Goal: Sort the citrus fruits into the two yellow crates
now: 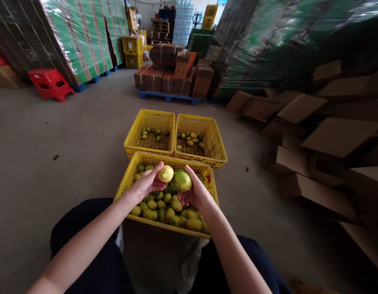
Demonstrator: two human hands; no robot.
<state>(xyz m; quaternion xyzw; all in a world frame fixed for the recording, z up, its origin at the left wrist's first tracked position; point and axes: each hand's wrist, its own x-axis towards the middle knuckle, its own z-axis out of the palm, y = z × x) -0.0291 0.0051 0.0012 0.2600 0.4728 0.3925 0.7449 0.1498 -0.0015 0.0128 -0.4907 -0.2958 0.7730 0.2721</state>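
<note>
My left hand [150,182] is closed around a yellow lemon [166,174], thumb on its upper left. Close beside it, my right hand [195,191] grips a larger green lemon [182,180] from the right. Both fruits are held above a yellow plastic crate [121,185] that stands between my knees. Many yellow-green lemons [169,214] lie inside this crate, partly covered by my hands. Just beyond it, side by side, are a left yellow crate [131,134] and a right yellow crate [218,143], each with several lemons on its slatted bottom.
Cardboard boxes [305,107] lie heaped along the right. Ahead, a blue pallet [167,97] carries bundled flat cartons [148,77]. A red plastic stool [50,83] stands at the left, near wrapped green stacks [84,36]. Concrete floor [84,151] surrounds the crates.
</note>
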